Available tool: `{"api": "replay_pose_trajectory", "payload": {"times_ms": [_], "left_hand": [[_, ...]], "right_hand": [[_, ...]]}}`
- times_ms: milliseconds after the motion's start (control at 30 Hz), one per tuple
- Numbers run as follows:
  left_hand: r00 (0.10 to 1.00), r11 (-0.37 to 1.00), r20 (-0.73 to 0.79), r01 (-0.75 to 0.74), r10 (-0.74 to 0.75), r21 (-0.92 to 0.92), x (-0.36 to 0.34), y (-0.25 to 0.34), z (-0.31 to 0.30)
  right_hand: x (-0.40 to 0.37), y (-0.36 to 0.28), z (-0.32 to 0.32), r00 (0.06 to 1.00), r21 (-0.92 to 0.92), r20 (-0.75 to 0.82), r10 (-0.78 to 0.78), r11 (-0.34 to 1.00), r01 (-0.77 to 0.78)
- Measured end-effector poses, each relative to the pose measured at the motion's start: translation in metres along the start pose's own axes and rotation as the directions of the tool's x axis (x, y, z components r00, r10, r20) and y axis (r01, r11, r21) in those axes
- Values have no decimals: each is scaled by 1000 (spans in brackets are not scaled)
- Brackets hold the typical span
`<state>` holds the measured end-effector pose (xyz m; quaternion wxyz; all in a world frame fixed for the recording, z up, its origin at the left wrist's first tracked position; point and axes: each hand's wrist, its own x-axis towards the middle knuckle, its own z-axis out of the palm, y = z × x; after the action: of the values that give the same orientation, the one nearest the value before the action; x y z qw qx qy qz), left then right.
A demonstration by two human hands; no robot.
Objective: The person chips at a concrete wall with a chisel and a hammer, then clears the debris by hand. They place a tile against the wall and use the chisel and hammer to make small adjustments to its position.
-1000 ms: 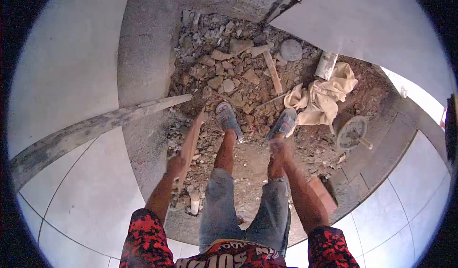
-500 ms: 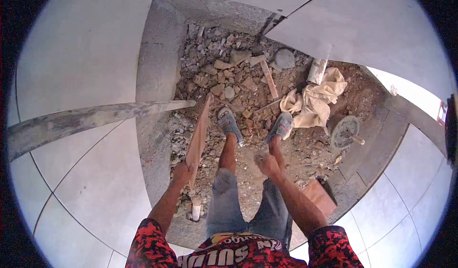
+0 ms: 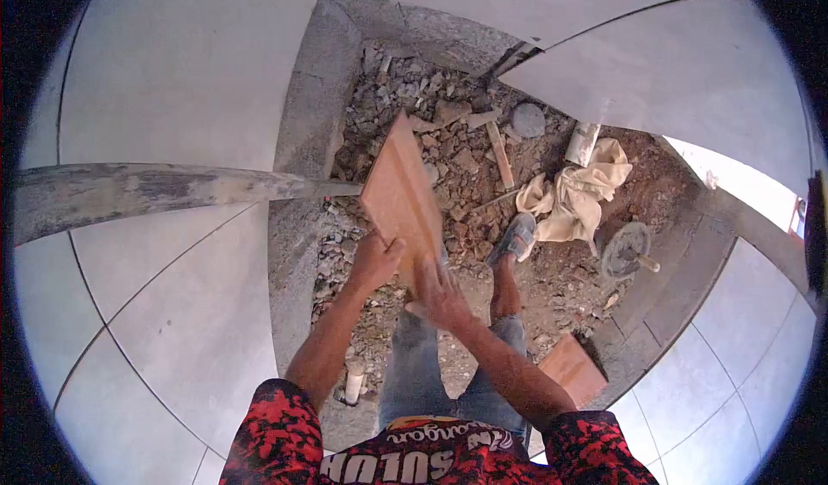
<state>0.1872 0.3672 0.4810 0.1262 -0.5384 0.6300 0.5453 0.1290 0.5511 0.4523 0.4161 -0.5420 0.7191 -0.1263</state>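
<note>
My left hand (image 3: 377, 261) grips a reddish-brown tile (image 3: 401, 192) by its lower left edge, the thumb over the near face. The tile is tilted up above the rubble and hides one of my feet. Against the tile's lower part lies my right hand (image 3: 442, 297), its fingers stretched out flat along the surface and its thumb apart. Below both hands are my knees, and a sandalled foot (image 3: 515, 236) stands on the broken ground. A second reddish-brown tile (image 3: 573, 370) rests by the right side of the pit.
A long board (image 3: 172, 185) juts in from the left over the pit's concrete edge (image 3: 297, 140). Around the rubble (image 3: 466, 170) lie a hammer-shaped tool (image 3: 499, 153), a crumpled beige cloth (image 3: 576, 204), a pipe (image 3: 582, 144) and a round disc with a handle (image 3: 623, 250).
The tile has swung from nearly edge-on to face me and moved right with my left hand. My right hand has come from beside my knee onto the tile, its fingers straightened.
</note>
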Motion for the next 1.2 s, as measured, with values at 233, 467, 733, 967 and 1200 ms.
{"api": "replay_pose_trajectory", "payload": {"times_ms": [233, 467, 733, 967, 1200], "left_hand": [[996, 812, -47, -88, 74, -577, 31, 41, 13], [997, 726, 72, 50, -1, -686, 68, 88, -6], [996, 629, 87, 57, 17, -775, 83, 82, 15], [878, 108, 263, 330, -400, -938, 205, -48, 136], [819, -113, 270, 247, -506, -962, 322, -56, 185]], "right_hand": [[25, 14, -83, 973, -63, -223, 53, 996, -69], [56, 38, -182, 999, -219, 7, 33, 975, -31], [71, 52, -240, 998, -216, 51, 30, 976, -19], [102, 81, -252, 992, -105, -26, -125, 987, 122], [136, 76, -267, 995, -90, 12, -102, 991, 103]]}}
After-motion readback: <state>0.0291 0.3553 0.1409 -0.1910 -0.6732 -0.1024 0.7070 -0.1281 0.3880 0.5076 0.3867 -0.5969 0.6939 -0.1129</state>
